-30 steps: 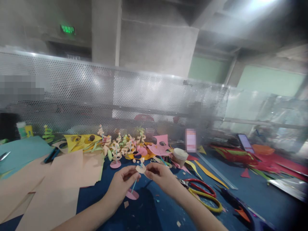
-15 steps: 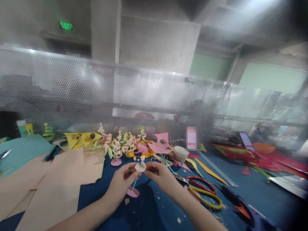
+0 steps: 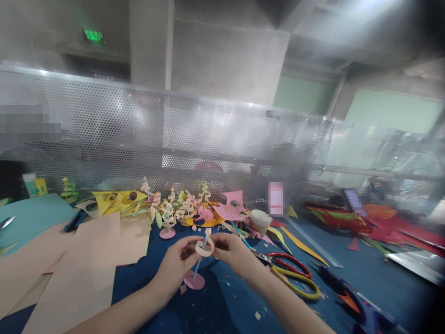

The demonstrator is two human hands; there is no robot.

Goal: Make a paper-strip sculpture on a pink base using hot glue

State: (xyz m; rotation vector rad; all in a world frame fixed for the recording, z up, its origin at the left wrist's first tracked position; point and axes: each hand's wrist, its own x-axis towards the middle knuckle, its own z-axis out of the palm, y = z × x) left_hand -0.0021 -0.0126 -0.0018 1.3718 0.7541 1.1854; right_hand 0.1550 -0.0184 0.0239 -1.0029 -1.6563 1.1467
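Between my hands is a small paper ornament: a pale peach paper strip (image 3: 207,253) curled round a thin blue stick (image 3: 198,267) that rises from a pink paper disc (image 3: 195,281). The stick leans to the right at its top. My left hand (image 3: 175,262) pinches the curl from the left, thumb and forefinger together. On the other side, my right hand (image 3: 235,254) is closed on the curl's right edge. Its fingertips are partly hidden. Just beyond my hands stands a similar ornament on a pink disc (image 3: 167,233), with a cluster of curled paper ornaments (image 3: 187,208) behind it.
Peach paper sheets (image 3: 88,260) cover the left of the blue table. To the right lie red-and-yellow-handled scissors (image 3: 295,290), a paper cup (image 3: 260,222), a clear ruler (image 3: 313,241) and a dark blue tool (image 3: 361,301). A perforated metal screen (image 3: 215,130) runs along the back.
The pink disc has shifted slightly right and shows more fully. The curl has turned to show a wider loop. Both hands keep their hold.
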